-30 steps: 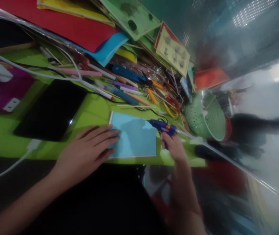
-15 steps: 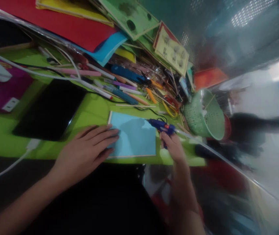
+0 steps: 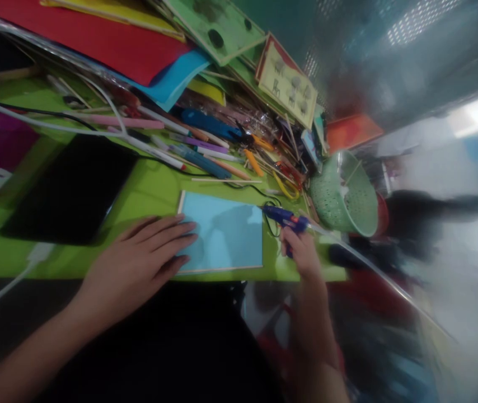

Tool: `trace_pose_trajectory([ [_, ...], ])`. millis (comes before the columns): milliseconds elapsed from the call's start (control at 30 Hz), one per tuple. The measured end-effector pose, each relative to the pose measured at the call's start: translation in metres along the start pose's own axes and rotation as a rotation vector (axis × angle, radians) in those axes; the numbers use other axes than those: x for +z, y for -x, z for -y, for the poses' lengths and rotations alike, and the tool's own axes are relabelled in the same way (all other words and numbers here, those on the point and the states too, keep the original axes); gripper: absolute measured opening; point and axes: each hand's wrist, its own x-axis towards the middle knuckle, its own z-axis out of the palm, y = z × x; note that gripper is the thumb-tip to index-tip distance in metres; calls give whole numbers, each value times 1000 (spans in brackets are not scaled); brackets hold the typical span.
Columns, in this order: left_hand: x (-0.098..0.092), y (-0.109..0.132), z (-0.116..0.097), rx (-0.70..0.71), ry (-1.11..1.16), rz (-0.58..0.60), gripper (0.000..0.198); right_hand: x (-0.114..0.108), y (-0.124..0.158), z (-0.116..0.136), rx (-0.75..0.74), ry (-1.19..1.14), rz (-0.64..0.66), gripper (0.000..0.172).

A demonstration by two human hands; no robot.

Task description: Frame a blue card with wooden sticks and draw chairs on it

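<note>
A light-blue rectangular card [image 3: 222, 235] with thin pale strips along its left and bottom edges lies on the green tabletop. My left hand [image 3: 146, 252] rests flat over its left edge, fingers stretched out. In my right hand [image 3: 301, 252] is a blue glue gun [image 3: 287, 218], gripped by its handle. The nozzle points left, at the card's upper right corner; whether it touches is too blurred to tell. A long clear glue stick [image 3: 373, 274] sticks out of the gun's rear, reaching down to the right.
A black tablet [image 3: 71, 190] with a white cable lies left of the card. Behind it are pens, pliers, thin sticks and cords. A green basket [image 3: 343, 193] stands at the right. Coloured sheets [image 3: 108, 39] and decorated boards [image 3: 287, 81] are piled at the back.
The glue gun has moved right relative to the card, its nozzle now at the upper right corner instead of over the top edge. My left hand stays on the card. The view has shifted slightly.
</note>
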Motion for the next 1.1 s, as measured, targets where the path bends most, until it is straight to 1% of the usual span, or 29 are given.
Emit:
trace_pose_trajectory([
  [200,1,0,1,2,10,1,39,4,-3,-3,10,-2,16,52],
  [467,0,1,1,3,4,23,39,11,-5,2,13,10,61,52],
  [733,0,1,1,-25,43,6,38,0,-1,1,8,62,3,47],
  [800,1,1,1,-31,44,5,38,0,-1,1,10,64,7,47],
  [933,1,1,0,-36,44,18,39,9,-2,5,7,48,45,48],
  [1100,-1,0,-1,-37,25,43,40,18,-4,8,-17,19,63,49],
])
